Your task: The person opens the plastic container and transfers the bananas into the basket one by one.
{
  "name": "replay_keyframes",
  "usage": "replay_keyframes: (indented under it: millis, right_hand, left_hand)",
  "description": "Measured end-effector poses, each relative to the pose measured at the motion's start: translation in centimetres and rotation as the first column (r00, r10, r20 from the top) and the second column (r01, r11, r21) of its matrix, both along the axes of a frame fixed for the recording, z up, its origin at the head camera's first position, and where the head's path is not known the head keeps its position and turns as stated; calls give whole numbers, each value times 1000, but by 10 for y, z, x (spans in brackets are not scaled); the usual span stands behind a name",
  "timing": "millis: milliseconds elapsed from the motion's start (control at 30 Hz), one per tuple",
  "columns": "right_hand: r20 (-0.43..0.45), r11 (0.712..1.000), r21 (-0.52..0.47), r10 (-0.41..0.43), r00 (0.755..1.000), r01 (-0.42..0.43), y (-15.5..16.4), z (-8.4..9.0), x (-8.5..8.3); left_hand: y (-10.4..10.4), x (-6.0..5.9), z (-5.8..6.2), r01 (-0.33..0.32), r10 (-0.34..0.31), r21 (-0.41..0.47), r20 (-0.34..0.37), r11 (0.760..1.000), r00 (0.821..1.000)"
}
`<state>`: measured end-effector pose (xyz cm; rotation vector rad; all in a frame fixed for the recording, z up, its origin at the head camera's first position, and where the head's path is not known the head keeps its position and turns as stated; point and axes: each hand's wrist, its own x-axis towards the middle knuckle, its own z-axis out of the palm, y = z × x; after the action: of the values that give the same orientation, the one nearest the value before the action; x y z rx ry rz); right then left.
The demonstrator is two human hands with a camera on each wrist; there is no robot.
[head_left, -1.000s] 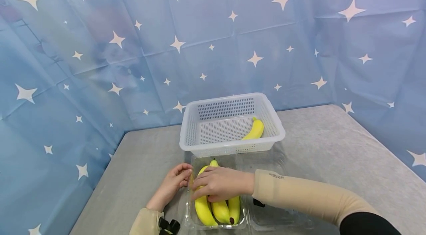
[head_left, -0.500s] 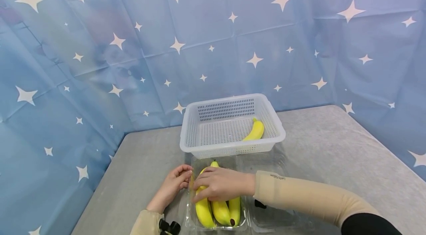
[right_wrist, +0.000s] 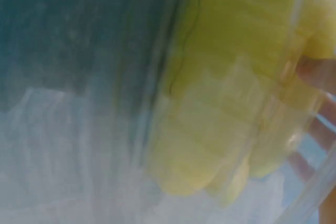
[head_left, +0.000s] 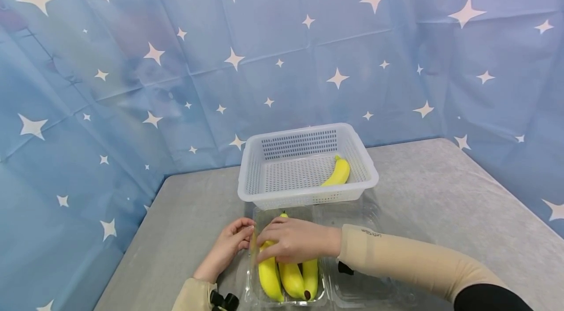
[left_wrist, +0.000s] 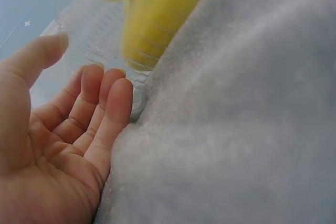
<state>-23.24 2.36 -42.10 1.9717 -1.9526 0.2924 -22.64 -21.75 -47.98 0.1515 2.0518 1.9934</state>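
Three yellow bananas (head_left: 291, 279) lie side by side in an open clear plastic clamshell box (head_left: 352, 287) at the table's near edge. My right hand (head_left: 282, 245) reaches across from the right and lies on their far ends, its fingers curled round the leftmost banana (head_left: 269, 279). My left hand (head_left: 231, 242) rests on the table, relaxed fingers touching the box's left wall (left_wrist: 100, 35). In the left wrist view my left hand (left_wrist: 79, 114) shows an open palm beside a banana (left_wrist: 157, 19). The right wrist view shows only blurred bananas (right_wrist: 226, 103) through plastic.
A white perforated basket (head_left: 308, 196) stands just behind the box, with one banana (head_left: 338, 173) in its right half. The grey table (head_left: 440, 193) stretches to the right. Blue star-printed cloth (head_left: 132, 81) hangs behind and on both sides.
My right hand has shifted slightly toward the bananas' far ends, fingers closing more over the leftmost one. The left hand has stayed at the box's wall.
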Motion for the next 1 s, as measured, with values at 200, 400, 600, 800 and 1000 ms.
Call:
replay_keyframes:
  millis: [200, 400, 600, 800, 1000]
  right_hand:
    - [-30, 999, -43, -3, 1000, 2, 1, 6, -2]
    - [-16, 998, -63, -15, 1000, 14, 3, 10, -1]
    - [-24, 997, -81, -21, 999, 19, 5, 12, -1]
    - [-34, 996, -80, -41, 999, 38, 8, 13, -2]
    - [-39, 996, -76, -47, 998, 44, 13, 19, -3]
  left_hand:
    - [0, 1, 1, 13, -13, -10, -2, 1000, 1000]
    - [-3, 0, -1, 28, -28, -12, -12, 1000, 1000]
    - [-4, -1, -2, 53, -53, -1, -26, 999, 998]
    - [-1, 0, 0, 24, -24, -2, 1, 1000, 1000]
    - [0, 0, -1, 11, -11, 10, -7, 1000, 1000]
